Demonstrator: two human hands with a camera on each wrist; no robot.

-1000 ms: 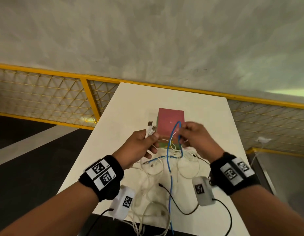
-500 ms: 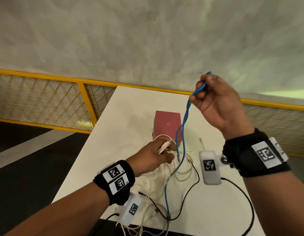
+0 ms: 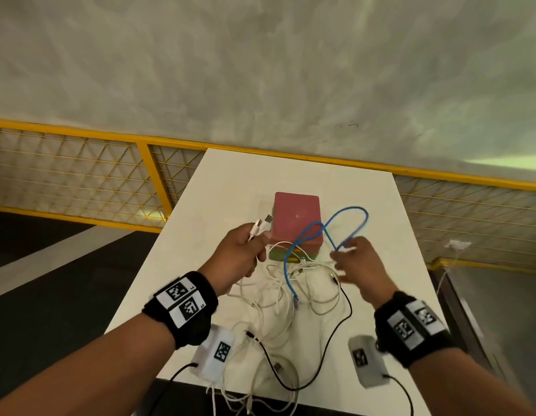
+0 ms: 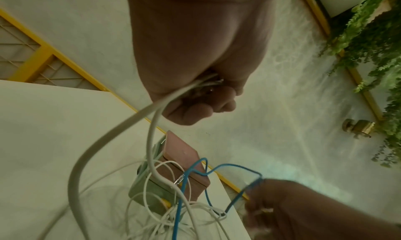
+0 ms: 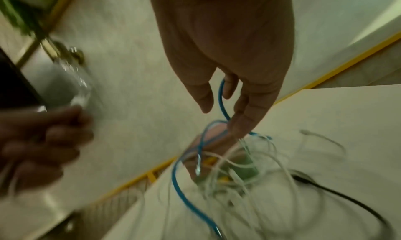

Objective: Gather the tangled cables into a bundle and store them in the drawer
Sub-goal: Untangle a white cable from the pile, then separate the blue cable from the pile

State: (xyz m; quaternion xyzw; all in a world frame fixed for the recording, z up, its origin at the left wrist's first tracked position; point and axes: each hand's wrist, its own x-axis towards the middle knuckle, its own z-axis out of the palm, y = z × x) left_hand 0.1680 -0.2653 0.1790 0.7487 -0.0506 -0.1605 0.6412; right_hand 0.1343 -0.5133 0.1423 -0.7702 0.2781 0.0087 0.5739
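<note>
A tangle of white cables (image 3: 277, 295) lies on the white table (image 3: 230, 187) in front of a small pink-topped drawer box (image 3: 296, 216). My left hand (image 3: 257, 244) grips several white cables, their USB plugs (image 3: 262, 225) sticking up beside the box; in the left wrist view the fist (image 4: 195, 104) closes round them. My right hand (image 3: 347, 250) pinches a blue cable (image 3: 308, 232) that loops above the box. Its free end (image 3: 295, 298) hangs onto the pile. In the blurred right wrist view the blue cable (image 5: 221, 97) runs between the thumb and fingers.
A black cable (image 3: 335, 337) curves across the near part of the table, and white strands hang over the front edge (image 3: 260, 394). Two white tagged units (image 3: 218, 352) (image 3: 365, 360) sit under my wrists. A yellow mesh railing (image 3: 152, 172) runs behind the table.
My right hand, raised high with the blue cable half a second ago, has come down beside the box. The blue cable's lower end has come up off the table front. The left hand rose slightly.
</note>
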